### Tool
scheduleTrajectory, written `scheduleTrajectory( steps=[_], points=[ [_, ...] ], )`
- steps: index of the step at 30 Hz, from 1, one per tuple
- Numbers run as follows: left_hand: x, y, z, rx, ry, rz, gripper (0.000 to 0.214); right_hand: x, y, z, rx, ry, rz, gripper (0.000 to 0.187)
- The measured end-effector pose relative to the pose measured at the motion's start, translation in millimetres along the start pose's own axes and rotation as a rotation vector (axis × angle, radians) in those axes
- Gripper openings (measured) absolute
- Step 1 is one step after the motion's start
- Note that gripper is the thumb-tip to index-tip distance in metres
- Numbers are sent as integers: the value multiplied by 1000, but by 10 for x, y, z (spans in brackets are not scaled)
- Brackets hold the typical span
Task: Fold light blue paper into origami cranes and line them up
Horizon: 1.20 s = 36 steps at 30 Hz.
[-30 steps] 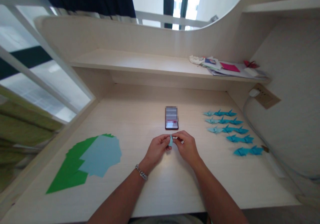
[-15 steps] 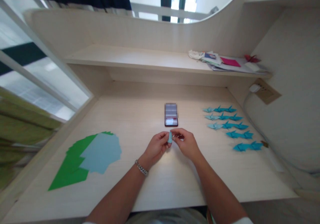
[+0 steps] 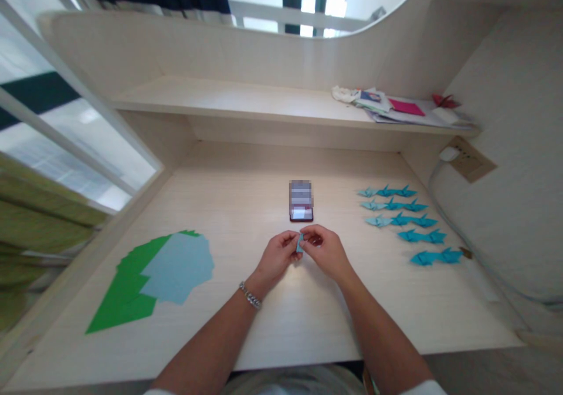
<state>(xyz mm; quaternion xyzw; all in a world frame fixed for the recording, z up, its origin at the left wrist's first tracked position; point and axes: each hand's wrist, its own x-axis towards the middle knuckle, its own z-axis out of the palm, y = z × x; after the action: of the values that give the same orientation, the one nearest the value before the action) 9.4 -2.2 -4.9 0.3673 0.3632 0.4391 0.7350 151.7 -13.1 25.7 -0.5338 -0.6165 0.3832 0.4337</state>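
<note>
A small folded piece of light blue paper (image 3: 299, 243) is held upright between my two hands, just in front of the phone (image 3: 301, 201). My left hand (image 3: 278, 255) pinches its left side, with a chain bracelet on that wrist. From the right, my right hand (image 3: 324, 251) grips its upper edge between thumb and fingers. The fingertips hide part of the folds. To the right lie several rows of folded paper cranes (image 3: 399, 220), pale to bright blue. Fanned sheets of light blue paper (image 3: 180, 269) overlap green paper sheets (image 3: 127, 295) at the left.
Behind the desk surface (image 3: 246, 178) runs a low shelf (image 3: 229, 98) with papers and a pink card (image 3: 407, 107) at its right end. A white plug with a cable (image 3: 448, 154) sits in the wall socket at right. A window frame borders the left.
The folded paper has turned slightly, and my right fingers have closed in further over its upper part. My left hand stays nearly in place.
</note>
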Motion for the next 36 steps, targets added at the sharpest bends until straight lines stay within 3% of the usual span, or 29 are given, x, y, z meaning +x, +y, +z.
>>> scheduleTrajectory(
  steps=[13,20,27,36],
  points=[
    [-6,2,-24,-32,0,-40,25,10,42,-38,56,0,29,10],
    [-44,57,19,-88,-39,-60,23,6,29,-84,37,-13,23,14],
    [-43,61,-10,-83,-45,-58,23,-19,-65,-120,-135,7,-67,8],
    [-38,51,-24,-22,-14,-67,29,-47,-73,-125,-310,-20,-234,17]
  ],
)
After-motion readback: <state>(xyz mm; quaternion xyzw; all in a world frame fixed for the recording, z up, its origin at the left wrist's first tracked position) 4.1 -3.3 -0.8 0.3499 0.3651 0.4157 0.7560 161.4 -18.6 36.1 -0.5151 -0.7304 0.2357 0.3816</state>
